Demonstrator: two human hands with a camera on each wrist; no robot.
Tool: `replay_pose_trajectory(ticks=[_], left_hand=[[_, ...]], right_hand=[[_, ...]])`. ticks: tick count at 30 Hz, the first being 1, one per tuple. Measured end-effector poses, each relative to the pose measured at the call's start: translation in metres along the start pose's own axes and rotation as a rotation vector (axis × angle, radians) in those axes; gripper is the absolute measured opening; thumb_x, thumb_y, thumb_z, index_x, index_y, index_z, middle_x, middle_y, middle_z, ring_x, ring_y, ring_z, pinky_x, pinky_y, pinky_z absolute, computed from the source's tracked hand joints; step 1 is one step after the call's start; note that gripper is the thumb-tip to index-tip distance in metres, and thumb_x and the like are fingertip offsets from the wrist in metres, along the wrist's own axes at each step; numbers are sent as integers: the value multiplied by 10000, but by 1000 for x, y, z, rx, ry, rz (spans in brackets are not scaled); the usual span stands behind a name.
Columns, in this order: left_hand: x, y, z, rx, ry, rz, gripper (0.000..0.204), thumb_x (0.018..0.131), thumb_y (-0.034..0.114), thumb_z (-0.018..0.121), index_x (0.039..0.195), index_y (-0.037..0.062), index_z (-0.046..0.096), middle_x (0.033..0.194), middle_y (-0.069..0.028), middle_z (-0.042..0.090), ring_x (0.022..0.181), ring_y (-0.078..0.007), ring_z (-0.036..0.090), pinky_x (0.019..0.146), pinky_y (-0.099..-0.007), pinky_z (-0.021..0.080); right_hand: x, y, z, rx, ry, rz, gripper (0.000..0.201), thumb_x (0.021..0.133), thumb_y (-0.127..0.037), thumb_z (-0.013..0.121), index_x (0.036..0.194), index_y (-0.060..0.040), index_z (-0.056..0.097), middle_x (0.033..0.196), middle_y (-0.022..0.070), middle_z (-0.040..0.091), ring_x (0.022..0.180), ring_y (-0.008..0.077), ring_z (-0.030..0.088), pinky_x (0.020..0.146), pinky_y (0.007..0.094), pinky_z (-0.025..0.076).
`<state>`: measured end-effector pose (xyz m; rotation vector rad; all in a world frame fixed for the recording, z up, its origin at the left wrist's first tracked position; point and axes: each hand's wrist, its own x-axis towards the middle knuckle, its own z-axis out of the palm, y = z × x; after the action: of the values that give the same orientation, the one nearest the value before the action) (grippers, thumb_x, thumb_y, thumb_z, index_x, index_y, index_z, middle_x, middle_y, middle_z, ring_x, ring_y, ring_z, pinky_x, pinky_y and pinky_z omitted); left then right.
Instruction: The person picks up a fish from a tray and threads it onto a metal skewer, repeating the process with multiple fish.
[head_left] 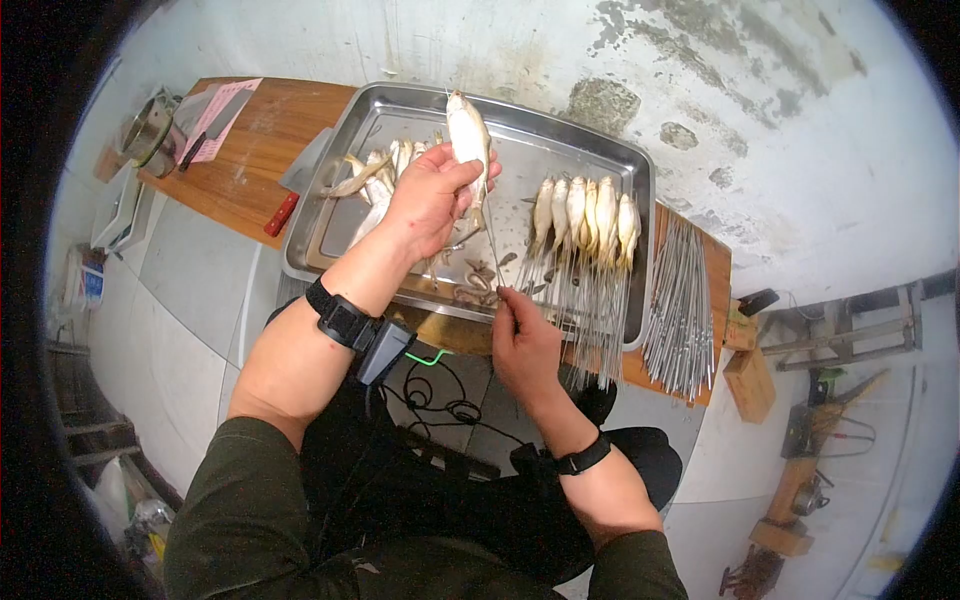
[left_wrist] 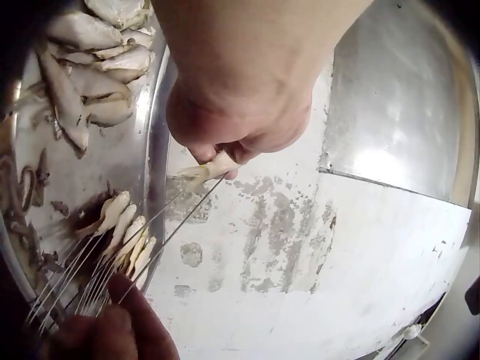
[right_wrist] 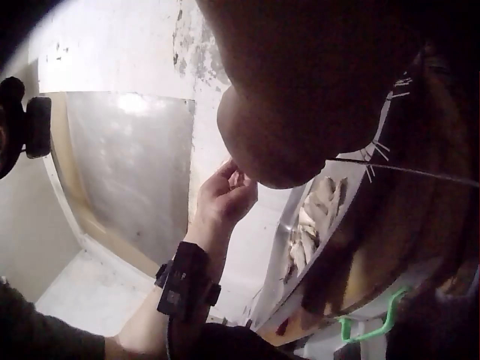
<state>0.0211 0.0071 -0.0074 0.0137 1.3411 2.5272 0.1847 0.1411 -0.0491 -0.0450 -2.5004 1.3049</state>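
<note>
My left hand (head_left: 432,200) grips a small pale fish (head_left: 467,130) over the metal tray (head_left: 545,150), head upward and tail down. In the left wrist view the fish's tail (left_wrist: 196,174) sticks out beneath the fingers. My right hand (head_left: 525,335) pinches a thin metal skewer (head_left: 494,255) low down, near the tray's front rim. The skewer slants up to the tail end of the fish; its upper tip is hidden by the fish and left hand. In the right wrist view the right hand (right_wrist: 274,150) is dark, with the left hand (right_wrist: 225,199) beyond it.
Loose fish (head_left: 378,185) lie at the tray's left. Several skewered fish (head_left: 575,205) line its right side. Dark scraps (head_left: 478,280) lie near the front. More skewers (head_left: 682,310) are bundled on the wooden board (head_left: 310,110) beyond the tray. A red-handled knife (head_left: 282,215) lies left.
</note>
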Motion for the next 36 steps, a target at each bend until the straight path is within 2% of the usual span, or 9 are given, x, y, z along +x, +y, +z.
replay_pose_trajectory(ticks=[1,3,4,6,11,16,19,25,36], left_hand=[[0,0,-1,12,-22,-14,222,871,20,568,1091,-4,549,1012,-94,649,867,-139,640,612,-183,503],[0,-1,1,11,-27,4,230,871,17,567,1098,-2,546,1003,-92,653,848,-132,642,573,-169,487],[-1,-1,3,11,-33,24,238,870,15,567,1106,-1,542,993,-90,656,829,-126,643,535,-156,471],[-7,0,8,33,-24,5,245,869,10,562,1113,-5,537,1015,-99,650,848,-134,642,579,-172,491],[-6,-3,5,96,-90,-34,261,875,6,549,1134,-5,528,1063,-114,642,902,-150,637,657,-209,512],[-4,2,9,-116,-30,-23,242,896,21,523,1136,-1,535,1045,-107,644,929,-175,637,765,-261,529],[1,5,-3,19,-85,-94,230,907,22,510,1133,-12,536,1077,-112,628,955,-189,633,850,-303,525],[2,9,-1,-95,-19,6,207,922,46,503,1115,-10,549,1058,-97,639,935,-165,635,799,-270,525],[0,2,-2,78,-86,-77,212,923,79,515,1114,-7,546,1059,-113,641,935,-169,635,778,-264,523]], right_hand=[[0,0,1,0,0,0,231,870,-133,559,1074,-44,620,856,211,649,763,372,644,671,420,514],[-2,0,2,-13,32,-44,192,880,-75,559,1037,10,629,786,196,649,684,239,654,653,305,500],[-1,0,2,-14,32,-43,192,880,-75,559,1037,10,629,786,196,649,684,239,654,653,305,500],[1,3,3,6,43,-58,226,866,-128,567,1064,-33,620,806,217,642,716,378,641,635,423,512],[5,2,3,44,51,2,220,861,-118,571,1051,-23,626,764,221,639,685,373,645,614,416,514],[5,0,1,43,31,31,212,859,-111,572,1043,-22,631,786,227,641,708,364,654,631,399,518],[4,-3,-1,69,10,31,216,859,-110,576,1051,-27,630,823,224,646,739,360,657,653,387,521],[1,0,-4,28,-15,-25,217,862,-122,573,1050,-29,628,857,213,652,762,359,657,671,381,522],[9,-2,-3,45,27,20,207,865,-127,574,1042,-46,645,775,215,640,683,354,647,615,392,510]])
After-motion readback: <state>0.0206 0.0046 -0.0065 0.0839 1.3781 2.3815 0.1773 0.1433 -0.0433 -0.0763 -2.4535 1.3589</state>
